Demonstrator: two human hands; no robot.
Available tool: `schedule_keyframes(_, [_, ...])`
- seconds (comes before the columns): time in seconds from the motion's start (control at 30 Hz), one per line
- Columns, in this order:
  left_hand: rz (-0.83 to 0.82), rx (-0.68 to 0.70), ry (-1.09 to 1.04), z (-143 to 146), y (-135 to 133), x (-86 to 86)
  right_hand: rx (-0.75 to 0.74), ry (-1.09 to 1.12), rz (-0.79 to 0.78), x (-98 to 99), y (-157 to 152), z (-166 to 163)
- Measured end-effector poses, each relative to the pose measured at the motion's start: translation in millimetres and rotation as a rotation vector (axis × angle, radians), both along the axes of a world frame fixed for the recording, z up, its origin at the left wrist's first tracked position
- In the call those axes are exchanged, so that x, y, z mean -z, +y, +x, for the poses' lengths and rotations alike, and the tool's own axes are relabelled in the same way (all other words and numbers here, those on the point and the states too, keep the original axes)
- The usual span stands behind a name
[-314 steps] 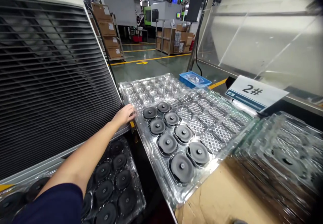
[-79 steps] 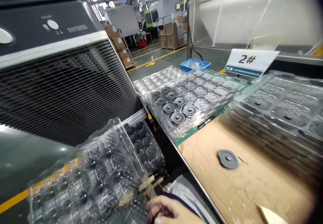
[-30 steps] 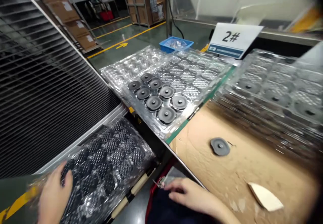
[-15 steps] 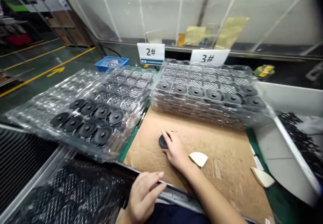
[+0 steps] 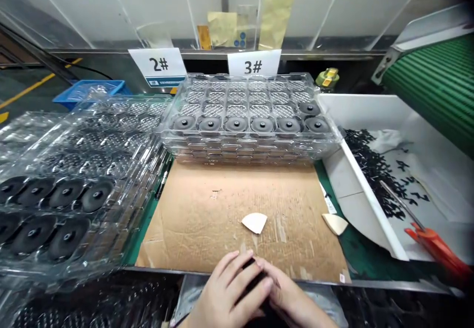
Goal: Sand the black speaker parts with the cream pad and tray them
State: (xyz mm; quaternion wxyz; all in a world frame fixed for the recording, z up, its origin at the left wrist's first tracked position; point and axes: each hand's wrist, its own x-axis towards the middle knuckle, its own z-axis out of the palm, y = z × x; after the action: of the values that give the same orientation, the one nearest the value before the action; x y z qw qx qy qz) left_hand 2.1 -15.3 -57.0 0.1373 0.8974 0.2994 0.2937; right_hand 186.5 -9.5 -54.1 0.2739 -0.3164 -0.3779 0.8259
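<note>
At the front edge of the cardboard, my left hand (image 5: 234,288) and my right hand (image 5: 291,291) meet with curled fingers around a black round disc (image 5: 250,283). Only a dark sliver of the disc shows between the fingers; the rest is hidden. Just beyond my hands, a cream wedge-shaped piece (image 5: 255,222) lies on the cardboard sheet (image 5: 207,219). More black discs with a raised centre sit in the pockets of a stacked clear tray (image 5: 237,143) at the back, and in another clear tray (image 5: 122,209) on the left.
A white bin (image 5: 370,197) at right holds small black parts (image 5: 385,170) and a screwdriver with a red handle (image 5: 440,251). A second cream wedge (image 5: 335,223) lies near it. Signs 2# (image 5: 159,65) and 3# (image 5: 254,64) stand behind the trays. A blue basket (image 5: 66,96) is at far left.
My right hand has drawn the black disc from the cardboard back toward my body, where my left hand has joined it. The view has swung to the right.
</note>
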Motion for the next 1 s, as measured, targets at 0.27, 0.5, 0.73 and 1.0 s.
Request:
schedule_keyframes(0.27, [-1.286, -0.608, -1.198, -3.6, 13.4, -24.2, 0.262, -0.995, 0.839, 12.0, 48.8, 0.5])
schedule_keyframes(0.5, [-1.538, -0.519, -1.810, -20.3, 15.3, -28.7, 0.203, -0.891, 0.975, 41.1, 52.0, -8.5])
schedule_keyframes(0.73, [-1.450, -0.450, -1.677, -7.8, 9.8, -39.7, 0.261, -0.690, 1.046, -60.4, 58.6, -42.7])
schedule_keyframes(1.0, [-1.418, -0.496, -1.582, -5.1, -1.7, -53.7, 0.077, -0.658, 1.233, -104.9, 43.0, -68.4])
